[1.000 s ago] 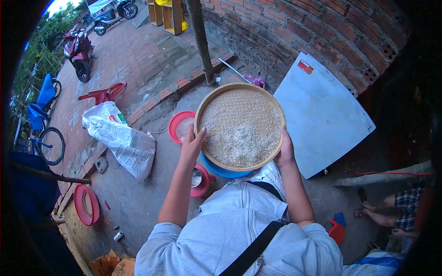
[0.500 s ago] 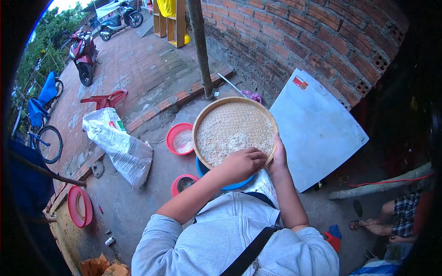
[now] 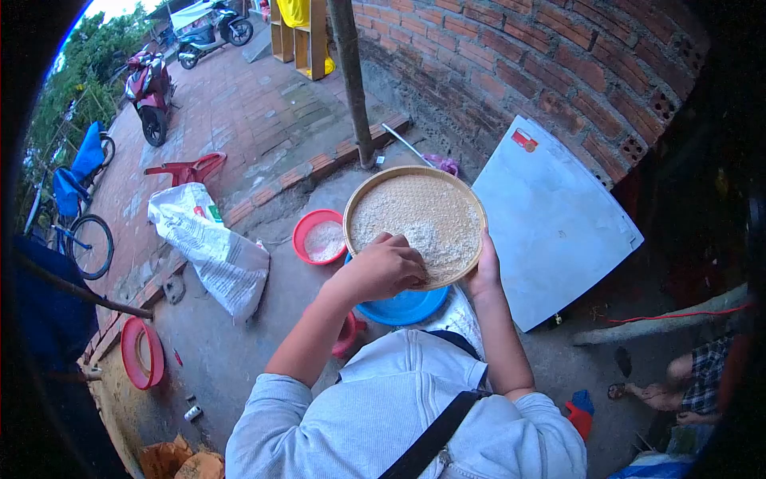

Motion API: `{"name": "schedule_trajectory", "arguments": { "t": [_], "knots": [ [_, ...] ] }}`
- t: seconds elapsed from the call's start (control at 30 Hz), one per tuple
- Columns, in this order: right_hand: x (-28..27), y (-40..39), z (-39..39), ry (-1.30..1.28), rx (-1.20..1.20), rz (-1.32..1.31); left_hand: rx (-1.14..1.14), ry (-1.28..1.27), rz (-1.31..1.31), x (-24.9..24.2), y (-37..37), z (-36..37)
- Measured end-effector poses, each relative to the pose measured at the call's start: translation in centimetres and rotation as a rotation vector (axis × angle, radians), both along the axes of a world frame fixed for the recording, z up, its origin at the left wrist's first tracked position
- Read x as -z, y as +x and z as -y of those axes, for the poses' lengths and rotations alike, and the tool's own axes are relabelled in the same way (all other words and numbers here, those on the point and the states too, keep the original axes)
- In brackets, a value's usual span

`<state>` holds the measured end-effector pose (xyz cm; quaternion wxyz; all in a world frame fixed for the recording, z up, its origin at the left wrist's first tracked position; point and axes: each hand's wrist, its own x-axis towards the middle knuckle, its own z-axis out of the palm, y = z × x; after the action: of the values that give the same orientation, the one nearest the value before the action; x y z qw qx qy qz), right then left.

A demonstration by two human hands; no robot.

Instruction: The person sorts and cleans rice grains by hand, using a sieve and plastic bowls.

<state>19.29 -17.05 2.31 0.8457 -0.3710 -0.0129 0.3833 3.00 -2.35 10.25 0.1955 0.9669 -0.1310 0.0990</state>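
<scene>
A round woven bamboo tray point(image 3: 415, 169) is held out in front of my body. Pale grains, looking like rice, point(image 3: 416, 233) are spread over it and heaped near the middle. My right hand point(image 3: 483, 267) grips the tray's rim at the right, thumb on the edge. Over the near left part of the tray, my left hand point(image 3: 384, 267) has its fingers curled down at the grains; the fingertips are hidden. Beneath the tray is a blue basin point(image 3: 411, 308), partly covered. A red bowl point(image 3: 298, 239) with whitish grains stands to its left.
A red container point(image 3: 348, 335) sits partly behind my left forearm. A white sack point(image 3: 211, 247) lies at the left, near a red basin point(image 3: 144, 359). At the right a large white panel point(image 3: 550, 227) lies by the brick wall point(image 3: 511, 48). Another person's leg point(image 3: 658, 387) shows at lower right.
My left hand has moved left and up across the tray, from near the right-hand rim. Grains look more heaped near the middle. The tray sits slightly farther right, uncovering more blue basin.
</scene>
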Motion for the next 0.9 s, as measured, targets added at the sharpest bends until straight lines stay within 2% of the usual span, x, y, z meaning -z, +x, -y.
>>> {"name": "schedule_trajectory", "arguments": {
  "t": [0.17,0.4,0.47,0.6,0.67,0.9],
  "knots": [
    [1.5,-0.1,-0.7,0.028,-0.055,0.004,-0.087,-0.069,-0.131,1.1,-0.6,-0.6],
    [1.8,-0.7,-1.4,0.026,-0.077,0.007,-0.138,-0.118,-0.154,3.8,-1.0,-1.8],
    [1.6,-1.0,-1.5,0.016,-0.072,0.007,-0.173,-0.238,-0.076,3.0,-1.5,-2.1],
    [2.3,-1.0,-1.9,0.034,-0.074,-0.021,-0.262,-0.267,0.028,3.2,-1.8,-3.0],
    [2.5,-1.1,-2.1,0.011,-0.079,-0.013,-0.278,-0.392,0.094,2.6,-1.9,-2.9],
    [5.1,-1.0,-3.2,-0.011,-0.16,-0.025,-0.459,-0.514,0.104,4.2,-2.6,-3.2]
  ]
}}
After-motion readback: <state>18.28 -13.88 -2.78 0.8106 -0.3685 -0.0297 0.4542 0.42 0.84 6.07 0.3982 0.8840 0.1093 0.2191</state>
